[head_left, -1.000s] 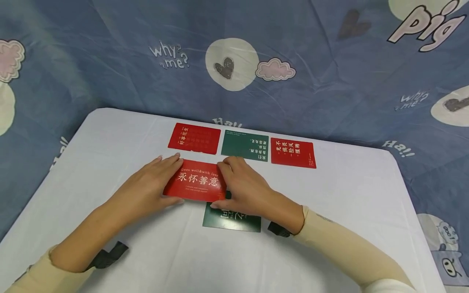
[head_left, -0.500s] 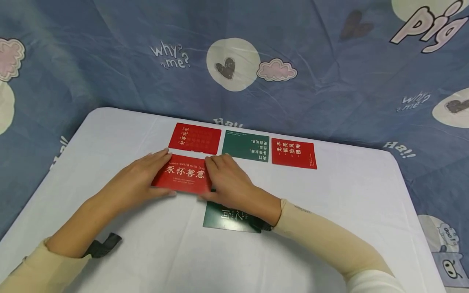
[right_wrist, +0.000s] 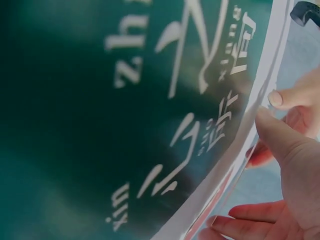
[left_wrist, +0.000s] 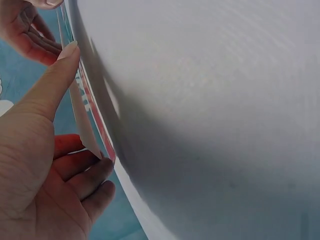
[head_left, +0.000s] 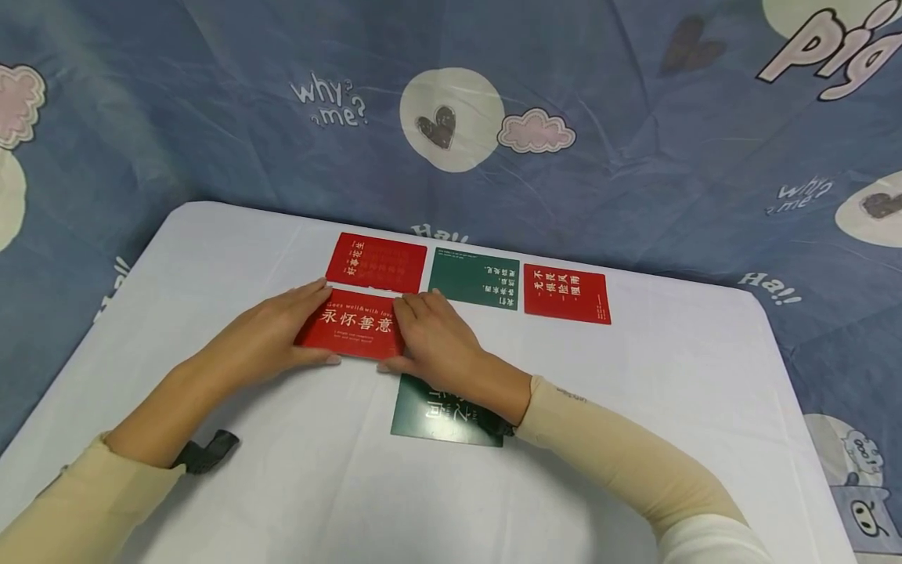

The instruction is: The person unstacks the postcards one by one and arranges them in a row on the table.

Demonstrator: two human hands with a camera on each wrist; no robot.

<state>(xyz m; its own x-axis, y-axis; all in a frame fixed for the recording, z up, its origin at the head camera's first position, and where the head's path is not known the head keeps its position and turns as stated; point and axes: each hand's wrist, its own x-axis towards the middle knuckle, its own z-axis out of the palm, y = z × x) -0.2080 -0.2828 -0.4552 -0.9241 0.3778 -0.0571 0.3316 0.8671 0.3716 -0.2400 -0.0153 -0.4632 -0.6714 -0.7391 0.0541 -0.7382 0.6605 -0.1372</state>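
At mid-table, head view: left hand [head_left: 264, 337] and right hand [head_left: 438, 341] pinch one red card [head_left: 358, 326], just nearside of the back-left red card [head_left: 384, 265] — likely placing. Left wrist: looks raised. Right wrist: same pinch — next probably lower, release.

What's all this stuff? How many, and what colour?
back red cards: 2, red, far row's ends
back green card: 1, green, between them
held card: 1, red, in front of the leftmost
near green card: 1, green, lower down, partly hidden
tablecloth: 1, white, under the cards
printed curtain: 1, mostly blue, behind
beige sleeves: 2, beige, lower left and right
white sleeve: 1, white, beyond the right one
wrist pieces: 2, black, at sleeve ends
left grip: 1, bare, at held card's left
right grip: 1, bare, at held card's right
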